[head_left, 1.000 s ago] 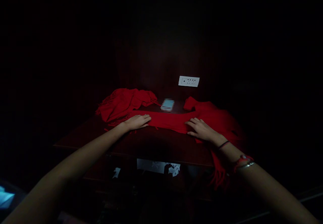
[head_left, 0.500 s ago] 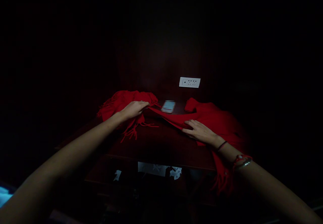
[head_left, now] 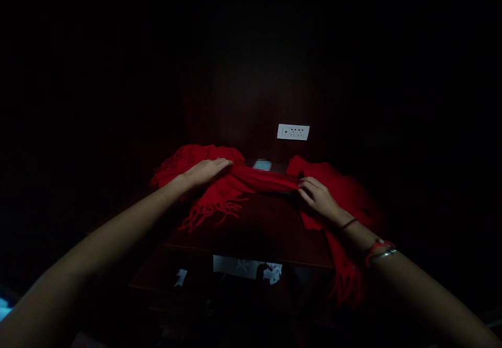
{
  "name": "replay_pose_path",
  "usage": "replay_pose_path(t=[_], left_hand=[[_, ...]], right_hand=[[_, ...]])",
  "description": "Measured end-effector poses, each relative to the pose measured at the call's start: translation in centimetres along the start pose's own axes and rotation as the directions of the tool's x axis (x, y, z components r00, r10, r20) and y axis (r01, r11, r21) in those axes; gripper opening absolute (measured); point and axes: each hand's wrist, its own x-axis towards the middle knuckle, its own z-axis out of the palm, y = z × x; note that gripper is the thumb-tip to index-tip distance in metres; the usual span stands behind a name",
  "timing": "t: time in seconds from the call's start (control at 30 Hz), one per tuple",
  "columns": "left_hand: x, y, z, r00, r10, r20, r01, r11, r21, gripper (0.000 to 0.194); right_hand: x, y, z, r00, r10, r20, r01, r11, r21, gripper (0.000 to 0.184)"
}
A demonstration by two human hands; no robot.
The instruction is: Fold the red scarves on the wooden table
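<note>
Our left hand (head_left: 209, 170) lies over the red fringed cloth (head_left: 266, 180) left of the frame's centre; its fingertips are hidden, so we cannot tell whether it grips. Our right hand (head_left: 319, 197), right of centre, pinches the edge of that strip between thumb and fingers. We judge the step in hand to be straightening the strip over the dark counter (head_left: 259, 228); the next move calls for both hands to hold the edge level. More red fabric (head_left: 345, 186) spreads at centre right. Above the strip sit a blurred pale-blue item (head_left: 262, 165) and a white wall socket (head_left: 293, 132).
</note>
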Motion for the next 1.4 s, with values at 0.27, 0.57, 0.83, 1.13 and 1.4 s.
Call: replay_pose_path(t=[0.27, 0.57, 0.83, 1.13, 1.4], left_hand=[[-0.3, 0.8, 0.7, 0.998, 0.027, 0.059, -0.028, 0.999, 0.024, 0.055], [-0.2, -0.3, -0.9, 0.996, -0.08, 0.045, 0.066, 0.965, 0.254, 0.031], [-2.4, 3.5, 2.4, 0.901, -0.426, -0.079, 0.427, 0.904, -0.006, 0.026], [-3.5, 4.2, 5.1, 0.856, -0.514, 0.05, 0.513, 0.858, 0.027, 0.028], [-1.2, -2.9, -0.4, 0.738, -0.627, -0.251, 0.64, 0.767, -0.032, 0.032]], right_hand=[[0.6, 1.5, -1.6, 0.999, 0.031, -0.012, -0.032, 0.999, -0.02, 0.019], [-1.2, -0.8, -0.8, 0.993, 0.116, 0.012, -0.11, 0.964, -0.242, 0.015], [-3.5, -1.9, -0.1, 0.992, 0.101, 0.08, -0.081, 0.972, -0.221, 0.021], [-2.7, -0.6, -1.3, 0.98, 0.199, 0.017, -0.2, 0.98, 0.026, 0.022], [-0.6, 0.7, -3.4, 0.971, 0.234, -0.045, -0.234, 0.972, 0.001, 0.022]])
